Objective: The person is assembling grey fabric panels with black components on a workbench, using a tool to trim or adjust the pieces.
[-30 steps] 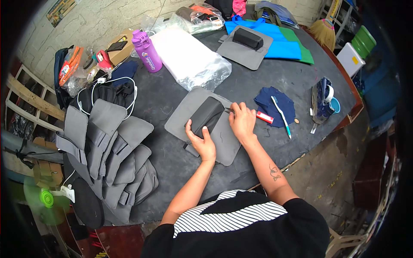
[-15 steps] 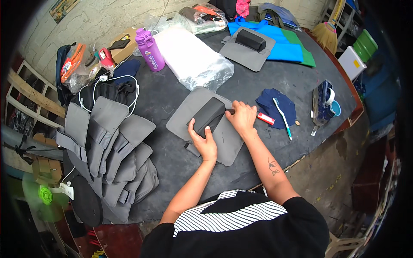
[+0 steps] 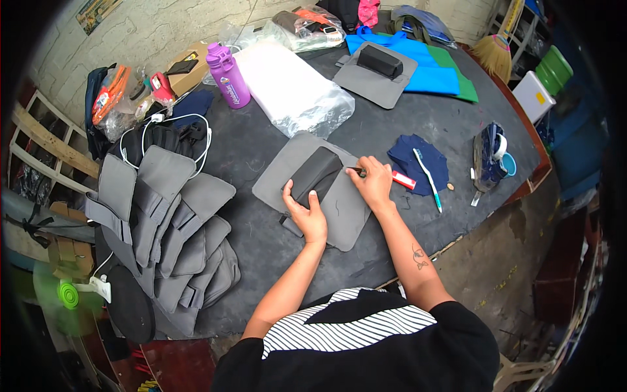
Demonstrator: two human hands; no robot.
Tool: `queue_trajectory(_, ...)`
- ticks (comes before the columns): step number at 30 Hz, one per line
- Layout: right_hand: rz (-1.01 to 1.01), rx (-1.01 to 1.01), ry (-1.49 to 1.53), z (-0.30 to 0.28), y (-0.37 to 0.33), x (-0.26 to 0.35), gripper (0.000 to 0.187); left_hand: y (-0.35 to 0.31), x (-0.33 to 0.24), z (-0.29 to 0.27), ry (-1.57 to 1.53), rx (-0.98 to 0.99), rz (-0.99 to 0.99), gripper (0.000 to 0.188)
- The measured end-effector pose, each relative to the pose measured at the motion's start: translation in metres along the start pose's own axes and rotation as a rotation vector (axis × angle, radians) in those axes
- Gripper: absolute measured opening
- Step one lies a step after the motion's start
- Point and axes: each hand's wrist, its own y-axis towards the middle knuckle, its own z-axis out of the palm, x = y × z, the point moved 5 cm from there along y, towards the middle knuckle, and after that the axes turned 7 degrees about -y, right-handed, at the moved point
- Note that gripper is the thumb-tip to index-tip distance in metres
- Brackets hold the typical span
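Note:
A grey fabric panel with rounded corners lies flat in front of me. A black box-shaped pouch stands up from its middle. My left hand grips the pouch's near end between fingers and thumb. My right hand is closed over the panel's right part, just beside the pouch. A small dark object pokes out from its fingertips toward the pouch; its kind is too small to make out. Loose dark thread lies on the panel below.
Similar grey pieces are piled at left. To the right lie a red-and-white packet, a toothbrush on dark blue cloth, and a tape roll. Behind stand a purple bottle, a plastic-wrapped white stack and another panel.
My right hand has shifted slightly and turned, so the small dark object at its fingertips now shows. My left hand stays on the pouch almost unmoved.

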Motion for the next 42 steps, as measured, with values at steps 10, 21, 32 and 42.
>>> queue_trajectory(10,-0.106,0.011,-0.061,0.006,0.006,0.004,0.023,0.0,-0.003,0.0,0.036,0.002,0.0,0.053)
queue_trajectory(21,-0.258,-0.072,-0.038,-0.001,0.011,0.007,0.028,0.001,0.0,0.0,0.033,0.006,0.017,0.054)
queue_trajectory(32,-0.207,-0.113,-0.04,0.003,0.002,0.003,0.028,0.0,-0.001,0.0,-0.042,0.015,-0.02,0.054)
queue_trajectory(42,-0.154,0.112,-0.125,0.017,0.022,0.006,0.026,0.001,0.0,0.001,-0.042,0.038,-0.019,0.055)
